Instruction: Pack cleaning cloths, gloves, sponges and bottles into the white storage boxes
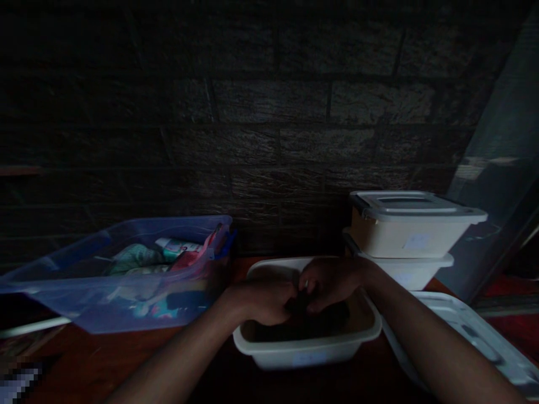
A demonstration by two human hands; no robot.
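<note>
An open white plastic bin (278,354) with a label on its front stands on the table in front of me. Both my hands reach into it. My left hand (273,301) comes in from the left with its fingers curled over a dark, soft-looking item (300,303). From the right, my right hand (332,279) pinches the same dark item, its thumb and fingers bent close to the left hand. More dark material lies at the bottom of the bin, too dim to make out.
To the left, a clear bluish tub (126,306) holds cloths and a tube (179,248). Two lidded white bins (415,230) are stacked at the back right. A loose white lid (475,331) lies beside my right forearm. A dark block wall (269,112) rises behind.
</note>
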